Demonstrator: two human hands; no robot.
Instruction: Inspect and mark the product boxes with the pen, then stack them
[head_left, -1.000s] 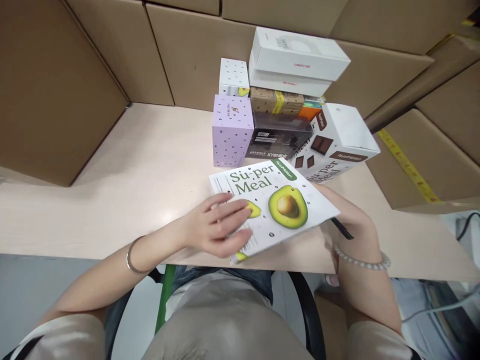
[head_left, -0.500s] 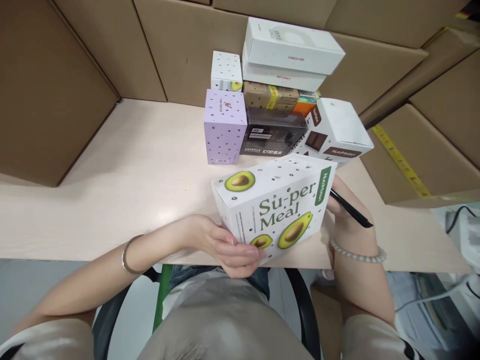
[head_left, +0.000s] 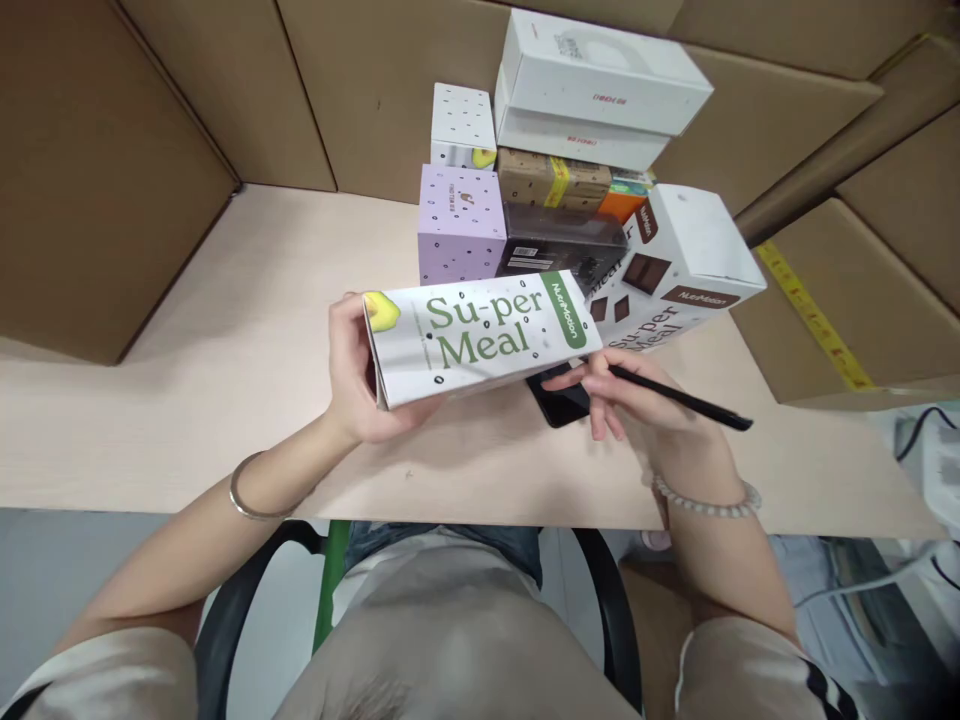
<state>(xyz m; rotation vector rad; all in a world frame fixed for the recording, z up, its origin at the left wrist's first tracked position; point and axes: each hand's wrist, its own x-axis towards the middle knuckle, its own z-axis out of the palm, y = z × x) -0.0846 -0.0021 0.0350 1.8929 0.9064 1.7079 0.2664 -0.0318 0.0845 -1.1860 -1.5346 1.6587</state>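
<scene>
My left hand [head_left: 358, 385] grips the left end of a white Su-per Meal box [head_left: 480, 345] with avocado pictures and green lettering. The box is tilted, one narrow printed side facing me, above the table. In my right hand [head_left: 637, 400] a slim black pen [head_left: 686, 400] is held between thumb and fingers, pointing out to the right. The fingertips of that hand are close to the box's right lower corner; whether they touch it I cannot tell. Partly hidden below the box, a black phone [head_left: 561, 406] lies on the table.
Behind the box stand a lilac box [head_left: 459, 225], a dark box [head_left: 559, 235], a brown taped box [head_left: 532, 182] and stacked white boxes [head_left: 600, 85]. A second Su-per Meal box [head_left: 667, 265] leans at right. Cardboard walls [head_left: 405, 120] enclose the pale table [head_left: 187, 420].
The avocado box has turned from its broad face to a narrow side and moved up and left. My left hand shifted to its left end; my right hand came off its right side. The phone now shows.
</scene>
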